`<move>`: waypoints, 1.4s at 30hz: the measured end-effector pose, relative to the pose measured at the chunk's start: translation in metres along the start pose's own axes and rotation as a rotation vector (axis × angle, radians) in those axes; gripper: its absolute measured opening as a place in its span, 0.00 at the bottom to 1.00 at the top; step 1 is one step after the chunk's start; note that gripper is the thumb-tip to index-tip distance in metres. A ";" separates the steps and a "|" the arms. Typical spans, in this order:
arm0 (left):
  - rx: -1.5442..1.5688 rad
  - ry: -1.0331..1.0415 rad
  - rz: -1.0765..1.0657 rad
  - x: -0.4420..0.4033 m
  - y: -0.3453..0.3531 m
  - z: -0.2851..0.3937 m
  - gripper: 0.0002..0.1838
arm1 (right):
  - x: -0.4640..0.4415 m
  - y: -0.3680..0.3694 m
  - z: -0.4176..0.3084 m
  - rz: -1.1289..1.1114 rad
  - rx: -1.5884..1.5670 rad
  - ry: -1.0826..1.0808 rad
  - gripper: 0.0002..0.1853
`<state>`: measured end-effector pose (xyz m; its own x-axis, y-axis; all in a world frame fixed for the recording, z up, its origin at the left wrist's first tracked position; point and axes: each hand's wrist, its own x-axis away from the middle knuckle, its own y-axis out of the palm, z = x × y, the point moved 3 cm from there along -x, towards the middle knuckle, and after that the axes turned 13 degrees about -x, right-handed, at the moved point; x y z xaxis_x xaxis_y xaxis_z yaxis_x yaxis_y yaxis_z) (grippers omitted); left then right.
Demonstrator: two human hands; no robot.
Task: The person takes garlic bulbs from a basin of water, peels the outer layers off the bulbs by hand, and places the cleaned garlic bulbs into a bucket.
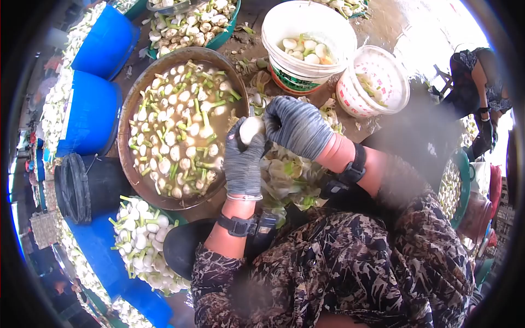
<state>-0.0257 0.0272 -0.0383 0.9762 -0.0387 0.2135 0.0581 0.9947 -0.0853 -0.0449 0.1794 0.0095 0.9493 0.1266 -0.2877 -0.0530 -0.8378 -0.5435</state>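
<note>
My left hand (242,161), in a grey striped glove, grips a smooth white garlic bulb (252,130) between thumb and fingers. Close against the bulb's right side is my right hand (299,126), gloved the same way, its fingers curled into a closed grip. What they pinch, if anything, is hidden from the camera. Left of both hands stands a wide round basin (127,169) of brownish water, where many white bulbs with green stems (186,131) float. Pale peeled skins and leaves (290,175) lie heaped below my hands.
Beyond my hands stand a white bucket (306,24) with a few bulbs inside and a smaller red-printed bucket (377,60). Blue tubs (90,117), a black bucket (93,183) and a pile of white bulbs (143,240) line the left. Another person (481,82) is at the right.
</note>
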 end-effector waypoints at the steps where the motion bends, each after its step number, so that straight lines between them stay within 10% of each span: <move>1: 0.156 -0.011 -0.056 0.002 0.000 0.007 0.26 | -0.002 -0.001 0.004 0.001 -0.002 0.005 0.05; 11: 0.555 -0.057 -0.297 0.011 -0.023 0.011 0.32 | -0.018 -0.034 0.069 0.135 0.206 0.166 0.08; 13: 0.624 -0.114 -0.332 0.011 -0.025 0.008 0.33 | -0.013 -0.042 0.016 0.209 -0.090 -0.188 0.08; 21: 0.314 -0.258 -0.299 0.024 -0.015 0.015 0.28 | 0.019 -0.011 -0.021 -0.077 0.102 -0.331 0.09; 22: -0.126 -0.114 -0.194 0.020 -0.021 0.018 0.24 | 0.016 -0.008 -0.022 -0.077 0.122 -0.318 0.08; 27: 0.146 -0.058 -0.392 0.016 -0.019 0.003 0.23 | 0.014 -0.008 -0.029 0.017 0.159 -0.337 0.05; 32: -0.039 0.129 -0.422 0.015 -0.021 0.010 0.31 | 0.016 0.000 -0.003 -0.004 0.008 -0.097 0.04; 34: -0.046 0.164 -0.458 0.014 -0.019 0.006 0.32 | 0.018 0.009 0.031 -0.174 -0.406 0.347 0.07; 42: 0.120 0.220 -0.472 0.016 -0.020 0.003 0.33 | 0.023 -0.002 0.010 -0.385 -0.674 0.272 0.11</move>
<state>-0.0118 0.0073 -0.0304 0.8713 -0.4908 -0.0081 0.4896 0.8677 0.0857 -0.0262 0.1891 -0.0045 0.9096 0.4095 0.0702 0.4068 -0.9122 0.0497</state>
